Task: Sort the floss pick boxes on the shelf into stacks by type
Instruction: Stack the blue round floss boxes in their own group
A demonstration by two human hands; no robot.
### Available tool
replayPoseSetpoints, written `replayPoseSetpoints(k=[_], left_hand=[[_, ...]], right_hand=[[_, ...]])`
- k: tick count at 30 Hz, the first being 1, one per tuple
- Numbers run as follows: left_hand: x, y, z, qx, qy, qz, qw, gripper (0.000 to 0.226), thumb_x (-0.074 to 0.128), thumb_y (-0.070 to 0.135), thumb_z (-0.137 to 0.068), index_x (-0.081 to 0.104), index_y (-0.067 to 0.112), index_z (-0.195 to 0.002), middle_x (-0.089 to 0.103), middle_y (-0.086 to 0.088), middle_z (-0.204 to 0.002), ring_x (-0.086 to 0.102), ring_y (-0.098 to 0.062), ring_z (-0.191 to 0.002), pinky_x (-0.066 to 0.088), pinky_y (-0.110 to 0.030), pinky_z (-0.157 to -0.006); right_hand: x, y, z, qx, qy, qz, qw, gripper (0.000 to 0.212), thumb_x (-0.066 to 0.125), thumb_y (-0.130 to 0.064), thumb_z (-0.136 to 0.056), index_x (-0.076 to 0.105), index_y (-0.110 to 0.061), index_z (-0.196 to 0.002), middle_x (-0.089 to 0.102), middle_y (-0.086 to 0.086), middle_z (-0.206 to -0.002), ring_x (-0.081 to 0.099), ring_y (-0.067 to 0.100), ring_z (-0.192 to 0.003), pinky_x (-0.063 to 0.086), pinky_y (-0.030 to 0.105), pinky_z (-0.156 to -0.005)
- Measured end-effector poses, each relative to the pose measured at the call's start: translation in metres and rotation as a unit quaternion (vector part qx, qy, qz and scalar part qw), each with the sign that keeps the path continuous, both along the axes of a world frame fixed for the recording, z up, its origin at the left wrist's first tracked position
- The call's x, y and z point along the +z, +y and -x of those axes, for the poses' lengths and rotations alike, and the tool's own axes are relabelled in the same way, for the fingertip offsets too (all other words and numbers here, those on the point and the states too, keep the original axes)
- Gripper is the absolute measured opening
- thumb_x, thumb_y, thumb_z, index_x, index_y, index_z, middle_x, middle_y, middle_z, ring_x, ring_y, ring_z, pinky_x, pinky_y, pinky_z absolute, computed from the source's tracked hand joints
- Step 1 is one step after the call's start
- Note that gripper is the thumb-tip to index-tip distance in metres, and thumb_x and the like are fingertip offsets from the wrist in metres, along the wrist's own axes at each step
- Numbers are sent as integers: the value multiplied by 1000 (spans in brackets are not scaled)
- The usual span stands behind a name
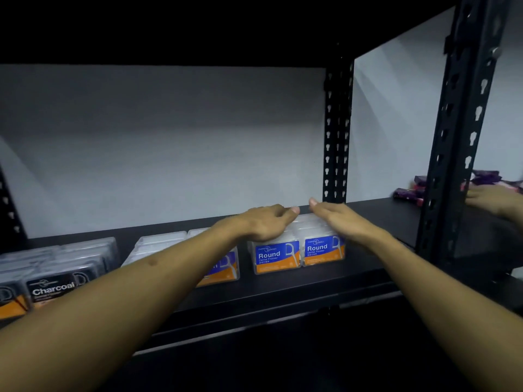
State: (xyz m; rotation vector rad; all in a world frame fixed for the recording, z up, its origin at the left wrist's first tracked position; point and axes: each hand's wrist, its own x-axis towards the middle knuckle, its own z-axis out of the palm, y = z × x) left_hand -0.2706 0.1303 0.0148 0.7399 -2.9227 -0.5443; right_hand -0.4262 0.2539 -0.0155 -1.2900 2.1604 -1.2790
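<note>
**Hands square up the Round stacks**

Both hands lie flat and spread, gripping nothing: left hand (264,223) on one Round floss box (277,257), right hand (336,219) on its neighbour (324,250). Probably aligning them. Charcoal boxes (53,288) sit at nine o'clock.

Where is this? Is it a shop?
Probably a shop shelf or stockroom, though I can't be sure. Matching Round boxes and Charcoal boxes sit in rows on a black metal rack, and two hands rest on them.
</note>
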Motion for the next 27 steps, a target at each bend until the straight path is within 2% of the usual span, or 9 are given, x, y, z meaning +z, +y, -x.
replayPoseSetpoints(k=[2,4,6,8,10,16,19,23,27], left_hand=[[-9,3,4,11,-9,10,1000,70,16,67,-97,31,26,-152,48,-5,-150,50,-28,-131,39,-47,-108],[-19,4,9,41,-13,61,997,70,17,72,-94,30,32,-150,49,-8,-147,48,-32,-132,36,-58,-107],[-25,7,11,68,-8,99,993,69,20,72,-93,27,35,-150,42,-11,-151,37,-35,-139,27,-63,-110],[-28,9,10,74,1,99,992,67,23,72,-93,26,36,-150,38,-11,-153,31,-35,-142,24,-62,-111],[-29,10,8,74,7,98,992,66,25,72,-93,29,36,-148,38,-12,-152,31,-35,-141,24,-63,-111],[-26,16,7,79,-9,104,991,65,25,68,-94,28,32,-148,37,-16,-151,30,-38,-140,24,-62,-111],[-25,16,6,80,-13,103,991,66,25,68,-94,26,31,-149,36,-17,-152,31,-38,-140,24,-63,-111],[-25,16,5,74,-13,99,992,67,26,68,-95,25,31,-150,34,-17,-153,29,-39,-142,23,-63,-112],[-25,15,5,75,-12,104,992,66,26,68,-95,26,31,-150,35,-17,-153,29,-38,-141,24,-62,-112]], right_hand=[[-8,-1,-3,-2,-83,35,996,60,47,-60,-95,57,-17,-135,72,7,-117,74,22,-92,58,40,-86],[-11,-4,-3,-11,-137,71,988,50,52,-53,-95,62,-15,-126,76,8,-101,76,24,-85,59,45,-85],[-13,-4,-5,-21,-162,95,982,40,56,-45,-96,64,-15,-121,76,9,-96,76,24,-82,62,39,-75],[-15,-5,-6,-28,-191,114,975,35,60,-39,-96,65,-13,-119,76,10,-95,76,24,-79,60,31,-63],[-17,-5,-6,-28,-216,125,968,32,62,-35,-95,67,-12,-117,77,11,-94,76,25,-79,59,30,-59],[-18,-3,-7,-35,-240,138,960,31,63,-38,-94,69,-14,-113,76,12,-98,76,26,-80,61,36,-68],[-19,-2,-8,-46,-262,148,953,42,59,-51,-93,70,-16,-114,76,11,-100,75,27,-85,61,40,-77],[-23,2,-8,-61,-322,198,924,59,55,-64,-88,66,-16,-121,71,10,-113,74,30,-94,58,48,-88],[-24,11,-11,-53,-317,208,924,57,60,-59,-87,63,-14,-121,72,8,-112,74,27,-95,58,45,-90]])
